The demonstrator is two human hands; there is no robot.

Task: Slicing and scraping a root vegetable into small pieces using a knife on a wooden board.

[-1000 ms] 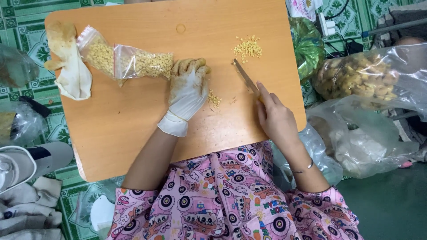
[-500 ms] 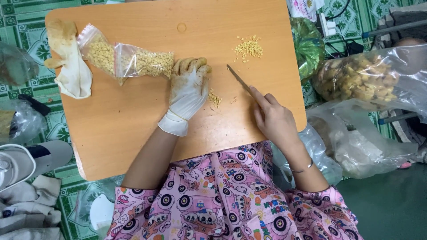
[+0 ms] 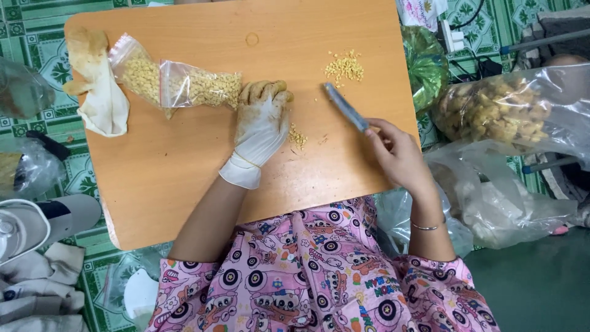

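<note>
Clenched around a knife handle, the right hand (image 3: 399, 154) has its grip on a knife (image 3: 345, 107) whose blade points out toward 11 o'clock over the wooden bench (image 3: 184, 178). At 9 o'clock from that hand lies the left hand (image 3: 261, 126), in a stained white glove, palm down on the bench with its fingers curled at the tips; its grip looks shut on nothing, though whether something sits under the fingers cannot be told. Between the two hands, just beside the gloved one at its 3 o'clock, sits a small cluster of yellow bits (image 3: 298, 136). Farther out, at 12 o'clock from the blade tip and near it, a larger heap of yellow bits (image 3: 345, 66) lies scattered. Touching the gloved fingertips at 10 o'clock is a clear plastic bag of yellow pieces (image 3: 184, 86), lying on its side. Beyond it at 9 o'clock, at the bench's far left corner, a spare soiled glove (image 3: 98, 92) lies flat. Off the bench at 3 o'clock rests a big clear sack of pale yellow chunks (image 3: 498, 110)
</note>
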